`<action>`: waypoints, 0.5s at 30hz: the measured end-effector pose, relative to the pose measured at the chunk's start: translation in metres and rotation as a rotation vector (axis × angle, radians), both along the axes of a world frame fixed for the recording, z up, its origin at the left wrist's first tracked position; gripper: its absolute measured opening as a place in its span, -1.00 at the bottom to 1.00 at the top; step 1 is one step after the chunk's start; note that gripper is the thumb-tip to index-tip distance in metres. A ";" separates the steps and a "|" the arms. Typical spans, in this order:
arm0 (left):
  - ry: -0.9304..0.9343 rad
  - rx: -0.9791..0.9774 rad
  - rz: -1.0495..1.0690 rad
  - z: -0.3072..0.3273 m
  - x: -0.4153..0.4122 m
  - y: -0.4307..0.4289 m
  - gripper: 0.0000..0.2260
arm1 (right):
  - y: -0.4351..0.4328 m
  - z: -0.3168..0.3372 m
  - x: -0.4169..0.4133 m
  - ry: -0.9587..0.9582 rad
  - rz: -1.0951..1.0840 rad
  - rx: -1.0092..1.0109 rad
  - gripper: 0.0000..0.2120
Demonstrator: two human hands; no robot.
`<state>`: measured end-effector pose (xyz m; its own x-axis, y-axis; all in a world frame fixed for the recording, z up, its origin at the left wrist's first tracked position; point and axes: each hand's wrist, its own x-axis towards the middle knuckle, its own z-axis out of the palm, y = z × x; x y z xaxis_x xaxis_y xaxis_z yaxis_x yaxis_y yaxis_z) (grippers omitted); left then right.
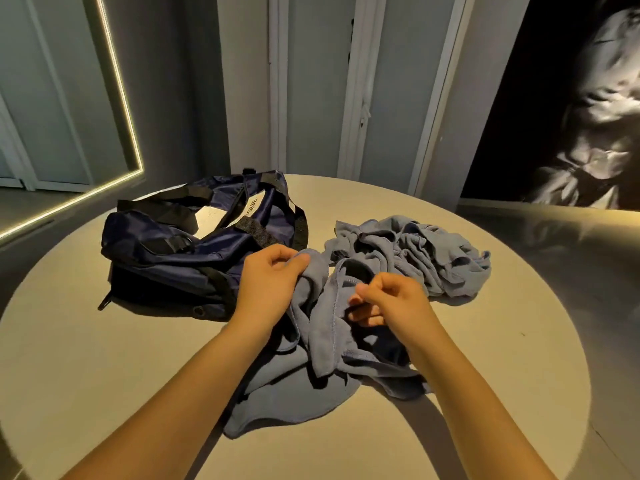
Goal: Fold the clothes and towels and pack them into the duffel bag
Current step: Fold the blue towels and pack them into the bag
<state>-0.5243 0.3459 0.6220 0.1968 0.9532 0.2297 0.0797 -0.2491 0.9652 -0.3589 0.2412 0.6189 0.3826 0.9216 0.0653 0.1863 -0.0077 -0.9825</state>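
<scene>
A navy duffel bag (162, 258) with black straps lies unzipped at the left of the round table, something white showing in its opening. A crumpled blue-grey towel (311, 382) lies in front of me. My left hand (266, 282) pinches its upper edge beside the bag. My right hand (388, 299) is closed on a fold of the same towel a little to the right. A second heap of blue-grey cloth (415, 254) sits bunched behind, to the right of the bag.
The round beige table (485, 358) carries everything; its edge curves close on all sides. Behind it stand grey wall panels (311, 81), a lit mirror frame (121, 98) at left and a dark picture (571, 116) at right.
</scene>
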 end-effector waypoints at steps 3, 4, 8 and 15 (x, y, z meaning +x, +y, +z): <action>-0.034 0.027 0.048 -0.004 -0.002 0.003 -0.82 | 0.007 0.002 0.008 -0.059 -0.009 -0.094 -0.71; -0.044 0.037 0.054 -0.006 -0.002 0.003 -0.82 | 0.009 0.003 0.009 -0.066 0.056 -0.132 -0.69; -0.034 0.058 0.003 -0.014 -0.001 0.002 -0.81 | 0.011 0.002 0.001 -0.235 0.245 -0.214 -0.66; -0.261 -0.035 -0.061 -0.014 -0.009 0.009 -0.89 | 0.025 0.018 -0.007 0.109 0.061 0.006 -0.77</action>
